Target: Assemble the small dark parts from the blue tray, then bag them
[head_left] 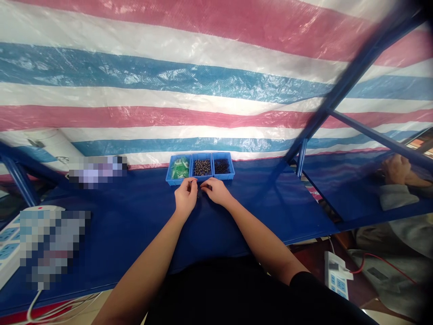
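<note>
Close in front of the blue bins, my left hand (185, 195) is closed with thumb and fingers pressed together. A tiny dark bit shows by its fingertips, too small to name. My right hand (216, 190) is pinched just beside it, its fingertips pointing at the left ones; whatever it holds is hidden. Three small bins stand side by side behind the hands. In the left one lie green pieces (180, 167), in the middle one small brass-and-dark parts (202, 167), and in the right one small black parts (222, 166).
The hands are over a blue table (264, 207). A white power strip (23, 234) and a blurred-out object (62, 243) lie at left. Blue frame posts (314, 113) rise at right; beyond them are another person's hands (395, 169). Striped sheeting (203, 76) hangs behind.
</note>
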The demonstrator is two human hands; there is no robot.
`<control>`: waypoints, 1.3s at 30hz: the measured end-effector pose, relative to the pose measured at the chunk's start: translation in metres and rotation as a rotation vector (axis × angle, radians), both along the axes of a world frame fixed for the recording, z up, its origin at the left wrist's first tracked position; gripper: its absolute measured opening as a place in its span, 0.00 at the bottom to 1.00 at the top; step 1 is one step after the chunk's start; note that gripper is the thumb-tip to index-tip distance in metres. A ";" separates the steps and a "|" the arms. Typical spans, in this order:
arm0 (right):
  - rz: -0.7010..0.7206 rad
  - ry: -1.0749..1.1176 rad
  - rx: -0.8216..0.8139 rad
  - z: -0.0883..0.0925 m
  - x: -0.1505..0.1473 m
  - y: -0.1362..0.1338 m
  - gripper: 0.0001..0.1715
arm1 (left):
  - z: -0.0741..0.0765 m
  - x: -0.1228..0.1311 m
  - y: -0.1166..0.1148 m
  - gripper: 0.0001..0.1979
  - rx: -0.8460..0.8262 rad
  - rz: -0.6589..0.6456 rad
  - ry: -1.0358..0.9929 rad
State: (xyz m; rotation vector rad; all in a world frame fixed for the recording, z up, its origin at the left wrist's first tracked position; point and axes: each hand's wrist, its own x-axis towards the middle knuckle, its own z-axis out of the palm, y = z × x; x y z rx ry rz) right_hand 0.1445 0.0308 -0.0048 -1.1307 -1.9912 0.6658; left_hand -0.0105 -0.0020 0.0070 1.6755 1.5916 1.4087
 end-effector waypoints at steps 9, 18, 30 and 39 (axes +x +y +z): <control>0.107 0.567 -0.322 0.014 0.004 0.001 0.20 | -0.003 0.003 0.002 0.14 0.043 -0.135 0.073; 0.027 0.455 -0.131 0.018 0.002 -0.007 0.16 | 0.001 0.002 -0.001 0.14 0.034 -0.145 0.116; 0.014 0.501 -0.142 0.012 0.000 -0.004 0.16 | -0.001 0.003 -0.001 0.14 0.010 -0.116 0.041; 0.010 0.539 -0.161 0.022 -0.001 -0.009 0.16 | 0.001 0.002 -0.001 0.13 0.020 -0.117 0.045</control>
